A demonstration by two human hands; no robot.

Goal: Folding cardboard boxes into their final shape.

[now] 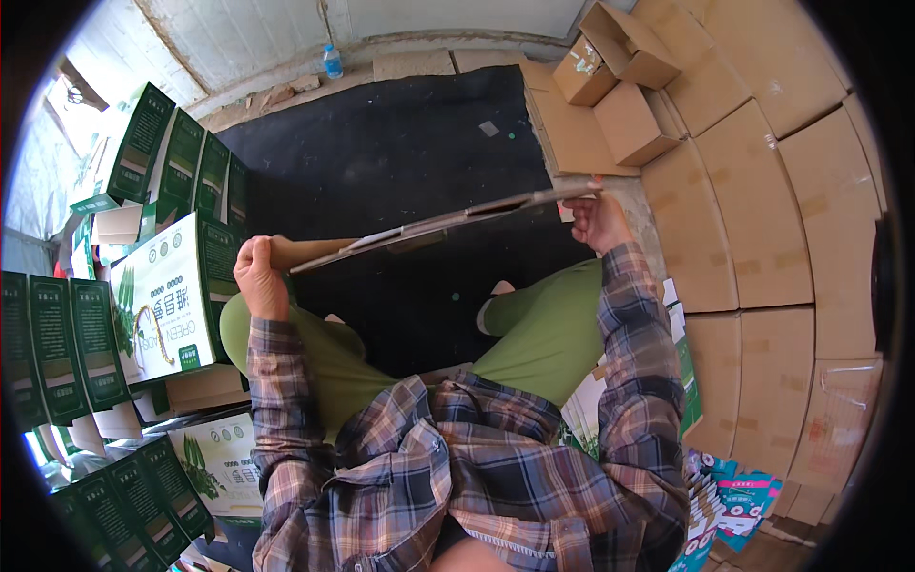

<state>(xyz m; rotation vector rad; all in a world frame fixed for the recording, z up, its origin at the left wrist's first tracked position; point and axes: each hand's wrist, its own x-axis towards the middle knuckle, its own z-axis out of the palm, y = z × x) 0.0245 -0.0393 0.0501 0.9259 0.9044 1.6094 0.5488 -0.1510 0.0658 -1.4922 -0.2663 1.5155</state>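
A flat piece of cardboard [467, 215] stretches between my hands above my knees, seen almost edge-on and slanting up toward the right. My left hand [259, 278] is closed on its left end, where a brown flap sticks out. At the other end my right hand [600, 223] pinches the edge, with the fingers curled. Whether the piece is a folded carton or a single sheet cannot be made out from this angle. Below it lies a black mat [381, 143].
Green and white printed boxes [162, 296] are stacked at my left. Large brown cartons [753, 200] form a wall at my right, with small open cartons [634, 124] at the far right. A blue bottle [332, 63] stands at the back; colourful packets [739, 500] lie at the lower right.
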